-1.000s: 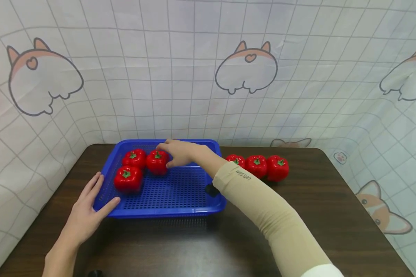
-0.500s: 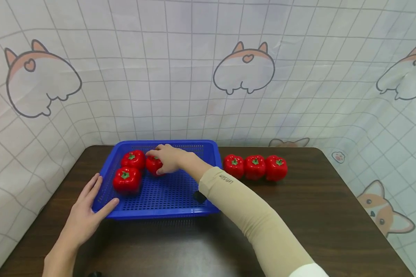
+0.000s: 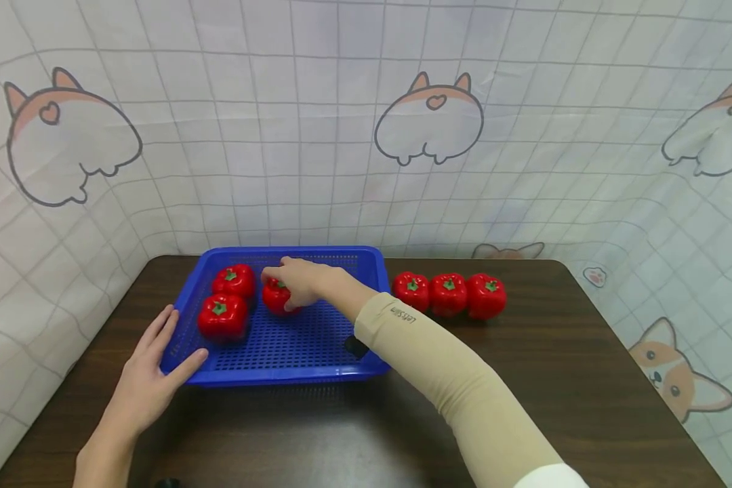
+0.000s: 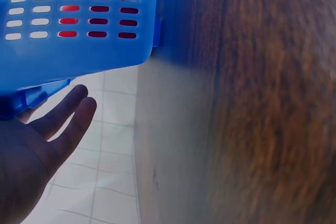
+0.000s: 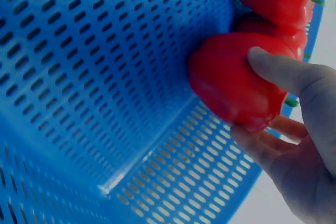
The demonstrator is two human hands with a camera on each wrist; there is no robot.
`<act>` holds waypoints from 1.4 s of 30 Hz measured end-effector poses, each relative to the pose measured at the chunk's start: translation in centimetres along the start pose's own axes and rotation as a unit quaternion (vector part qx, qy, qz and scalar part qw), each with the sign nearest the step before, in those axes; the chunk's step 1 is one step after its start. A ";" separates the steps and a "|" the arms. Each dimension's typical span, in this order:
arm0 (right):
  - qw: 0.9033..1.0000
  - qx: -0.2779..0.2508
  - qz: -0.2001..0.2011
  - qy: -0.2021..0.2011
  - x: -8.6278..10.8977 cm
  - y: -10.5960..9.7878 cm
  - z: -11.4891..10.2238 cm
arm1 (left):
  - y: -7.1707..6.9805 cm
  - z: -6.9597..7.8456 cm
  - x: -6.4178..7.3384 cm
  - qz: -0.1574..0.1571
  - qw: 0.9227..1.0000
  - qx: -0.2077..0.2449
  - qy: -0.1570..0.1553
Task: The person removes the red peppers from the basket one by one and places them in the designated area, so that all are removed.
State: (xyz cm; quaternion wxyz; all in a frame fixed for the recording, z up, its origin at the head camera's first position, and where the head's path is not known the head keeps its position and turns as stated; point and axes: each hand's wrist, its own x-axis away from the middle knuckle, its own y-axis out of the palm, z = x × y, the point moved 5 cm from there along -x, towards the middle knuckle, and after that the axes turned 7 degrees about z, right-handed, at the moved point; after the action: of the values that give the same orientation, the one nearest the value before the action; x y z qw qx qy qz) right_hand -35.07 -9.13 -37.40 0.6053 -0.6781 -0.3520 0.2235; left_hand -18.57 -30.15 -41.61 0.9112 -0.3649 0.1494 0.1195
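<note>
On the dark wooden counter [image 3: 555, 379], before a white checked cloth [image 3: 317, 115] (it has dog drawings [image 3: 677, 373]), the right hand [image 3: 301, 279] grips a red pepper [image 5: 226, 80] inside the blue basket [image 3: 305, 342]; the left hand [image 3: 146, 376], fingers straight, rests at its rim [image 3: 268, 376].

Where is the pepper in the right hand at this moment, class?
In the head view, the pepper is inside the blue basket, held by the right hand, just right of two other peppers.
</note>
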 end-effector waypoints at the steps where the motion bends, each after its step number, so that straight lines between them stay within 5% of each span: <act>1: 1.000 0.006 -0.007 -0.003 0.2 -0.1 0.0 | 0.0 0.0 0.0 0.001 1.000 0.000 0.001; 8: 0.999 0.024 -0.036 -0.016 1.2 -0.7 0.0 | 0.0 0.1 0.0 0.004 1.000 -0.001 0.007; 42: 0.997 0.004 0.021 -0.080 7.2 -5.4 0.6 | -0.1 -0.3 -0.9 -0.002 1.000 0.016 0.004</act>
State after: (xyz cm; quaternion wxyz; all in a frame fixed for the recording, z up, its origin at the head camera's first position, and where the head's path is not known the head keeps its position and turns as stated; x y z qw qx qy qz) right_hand -31.93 -3.20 -31.32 0.5731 -0.6625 -0.3844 0.2913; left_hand -19.42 -30.53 -41.49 0.9164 -0.3513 0.1541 0.1143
